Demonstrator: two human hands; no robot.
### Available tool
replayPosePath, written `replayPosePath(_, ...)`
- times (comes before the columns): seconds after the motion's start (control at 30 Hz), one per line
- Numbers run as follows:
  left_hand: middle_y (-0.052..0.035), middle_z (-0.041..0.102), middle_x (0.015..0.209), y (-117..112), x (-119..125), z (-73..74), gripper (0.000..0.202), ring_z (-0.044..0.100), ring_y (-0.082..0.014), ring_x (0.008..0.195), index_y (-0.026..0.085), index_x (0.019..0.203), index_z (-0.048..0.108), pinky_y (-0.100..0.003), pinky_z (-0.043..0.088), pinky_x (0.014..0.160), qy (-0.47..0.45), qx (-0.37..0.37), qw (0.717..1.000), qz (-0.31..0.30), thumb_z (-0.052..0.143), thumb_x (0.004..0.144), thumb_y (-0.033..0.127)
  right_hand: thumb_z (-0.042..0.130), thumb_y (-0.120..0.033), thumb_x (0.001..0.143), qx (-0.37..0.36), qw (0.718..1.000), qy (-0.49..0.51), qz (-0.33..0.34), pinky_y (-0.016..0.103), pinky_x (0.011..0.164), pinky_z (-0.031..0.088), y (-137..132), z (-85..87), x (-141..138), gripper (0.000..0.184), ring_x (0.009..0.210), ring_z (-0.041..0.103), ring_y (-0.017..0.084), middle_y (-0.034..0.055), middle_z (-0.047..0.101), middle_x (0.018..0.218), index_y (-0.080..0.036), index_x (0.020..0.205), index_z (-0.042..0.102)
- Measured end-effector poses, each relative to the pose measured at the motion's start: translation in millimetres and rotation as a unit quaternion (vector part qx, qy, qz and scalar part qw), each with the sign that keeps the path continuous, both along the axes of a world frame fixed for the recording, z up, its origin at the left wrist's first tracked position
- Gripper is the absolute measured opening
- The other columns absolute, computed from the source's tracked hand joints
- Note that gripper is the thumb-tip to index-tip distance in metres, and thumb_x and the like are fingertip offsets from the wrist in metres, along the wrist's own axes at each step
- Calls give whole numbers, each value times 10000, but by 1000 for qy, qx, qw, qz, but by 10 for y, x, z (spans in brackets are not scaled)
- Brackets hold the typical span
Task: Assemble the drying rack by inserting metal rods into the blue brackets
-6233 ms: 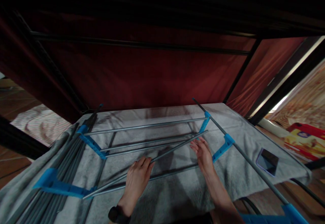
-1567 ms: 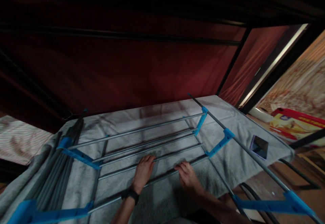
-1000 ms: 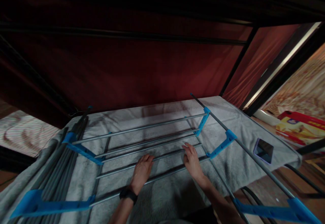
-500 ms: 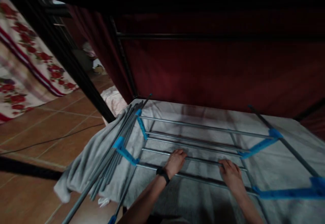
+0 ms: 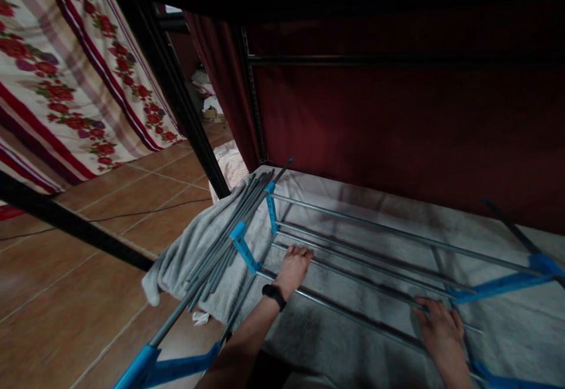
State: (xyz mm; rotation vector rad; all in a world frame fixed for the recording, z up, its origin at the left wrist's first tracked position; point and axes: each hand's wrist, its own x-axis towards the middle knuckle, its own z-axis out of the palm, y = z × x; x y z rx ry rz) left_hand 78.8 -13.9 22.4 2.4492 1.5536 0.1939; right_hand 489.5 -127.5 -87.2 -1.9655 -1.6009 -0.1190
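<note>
A rack frame of grey metal tubes with blue plastic brackets [image 5: 245, 248] lies on a grey blanket [image 5: 322, 330]. My left hand [image 5: 295, 268], with a black band on its wrist, curls its fingers over a loose-looking inner tube [image 5: 362, 280] close to its left end. Farther right, my right hand [image 5: 441, 327] has its fingers bent over the same tube, near its right end. This tube lies between the front tube [image 5: 348, 313] and the rear tubes of the frame. The undersides of both hands are hidden.
A bundle of loose grey tubes [image 5: 229, 230] lies left of the frame. Black metal posts [image 5: 180, 100] and a dark beam surround the bed-like surface. A dark red curtain [image 5: 375, 124] hangs behind. Tiled floor [image 5: 110, 271] and a floral cloth [image 5: 79, 83] are left.
The view has swung left. My left hand is nearer the tube's left end, and my hands are farther apart along it.
</note>
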Motion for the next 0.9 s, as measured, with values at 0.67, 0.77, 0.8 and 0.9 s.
replayPosePath(0.67, -74, 735, 1127, 74, -44, 406, 334, 651, -258, 1079, 210, 1176, 717, -433, 474, 1049, -28, 161, 986, -26, 514, 958, 60, 401, -550, 1041, 153, 985, -83, -5, 595, 1148, 375, 37, 654, -188, 418, 1016, 658, 315, 121, 720, 966, -213, 1046, 649)
replayPosePath(0.77, -66, 749, 1088, 81, -158, 323, 342, 672, -252, 1032, 219, 1177, 720, -423, 491, 1005, -42, 180, 982, -32, 504, 962, 65, 441, -448, 1056, 155, 985, -78, 14, 590, 1168, 356, 74, 790, -308, 302, 985, 665, 275, 97, 726, 975, -221, 1060, 640)
replayPosePath(0.8, -67, 754, 1078, 91, -209, 277, 334, 679, -255, 1013, 221, 1172, 720, -426, 496, 986, -48, 187, 981, -32, 496, 970, 79, 453, -399, 1056, 152, 985, -76, 23, 583, 1172, 353, 98, 842, -352, 252, 985, 668, 264, 92, 732, 989, -224, 1070, 635)
replayPosePath(0.9, -73, 766, 1062, 166, -364, 130, 284, 692, -278, 1004, 232, 1153, 725, -432, 502, 943, -74, 213, 974, -28, 488, 1004, 179, 485, -266, 1032, 154, 984, -72, 47, 555, 1182, 353, 220, 992, -451, 154, 1018, 673, 244, 69, 743, 1034, -240, 1099, 621)
